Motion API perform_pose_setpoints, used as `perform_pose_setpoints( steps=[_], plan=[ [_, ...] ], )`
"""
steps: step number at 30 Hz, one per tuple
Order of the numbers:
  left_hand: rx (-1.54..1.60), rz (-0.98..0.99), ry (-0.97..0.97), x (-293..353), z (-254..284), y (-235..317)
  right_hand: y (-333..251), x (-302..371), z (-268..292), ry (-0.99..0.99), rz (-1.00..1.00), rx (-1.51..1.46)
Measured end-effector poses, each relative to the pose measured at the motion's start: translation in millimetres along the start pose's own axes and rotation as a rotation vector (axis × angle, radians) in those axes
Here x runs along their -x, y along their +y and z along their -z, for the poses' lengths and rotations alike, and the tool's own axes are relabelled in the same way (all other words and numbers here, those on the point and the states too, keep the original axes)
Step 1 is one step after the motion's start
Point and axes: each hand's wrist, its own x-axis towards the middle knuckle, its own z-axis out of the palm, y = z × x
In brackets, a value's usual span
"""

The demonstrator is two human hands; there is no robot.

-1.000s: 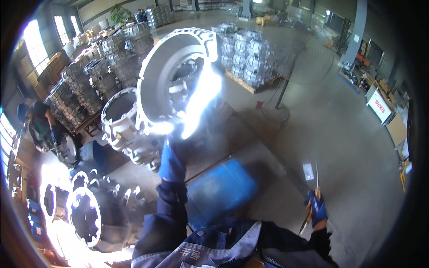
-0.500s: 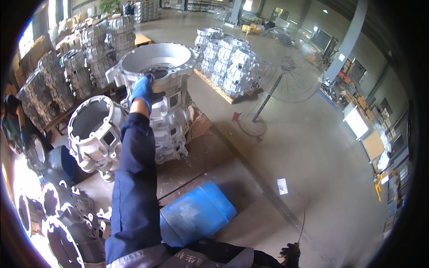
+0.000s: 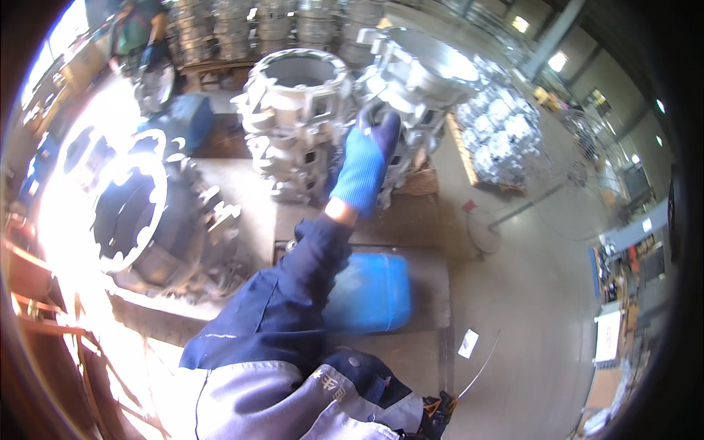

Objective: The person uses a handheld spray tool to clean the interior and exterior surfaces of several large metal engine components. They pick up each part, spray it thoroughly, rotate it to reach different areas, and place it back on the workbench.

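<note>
At the near bottom edge the right hand (image 3: 438, 412) shows only as a dark glove tip with orange at the cuff; a thin wire (image 3: 478, 367) rises from it, and whether its fingers are clenched on that wire cannot be told. Just beyond, one blue plastic canister (image 3: 370, 293) lies on its side on the floor, partly behind the dark blue sleeve. To the left, one large ring-shaped housing (image 3: 139, 220) sits in glaring sunlight. Farther on, the left hand (image 3: 364, 165), in a blue glove, reaches up and out, fingers spread and pressed flat against the side of the tall grey casting (image 3: 418, 81), not closed around it. That casting stands far centre, just right of a second open-topped casting (image 3: 297, 110); the two stand side by side, touching or nearly so. Far right, one pallet of smaller castings (image 3: 499, 132) rests on the floor. At the far left another person (image 3: 143, 33) stands beside more stacked parts.
</note>
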Motion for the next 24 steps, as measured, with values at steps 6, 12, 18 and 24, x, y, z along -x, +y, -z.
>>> perform_pose_setpoints(
  steps=[6,12,18,24],
  plan=[
    [-0.448,-0.225,0.163,139,168,96,-71,-11,-151,0.075,0.049,0.067],
    [-1.334,-0.342,0.437,188,295,205,-87,6,-185,-0.038,0.078,0.035],
    [-1.655,0.034,0.188,177,343,182,-115,28,-195,-0.085,0.06,0.072],
    [-1.681,0.239,0.151,156,358,154,-86,28,-188,0.037,0.143,0.09]
  ],
)
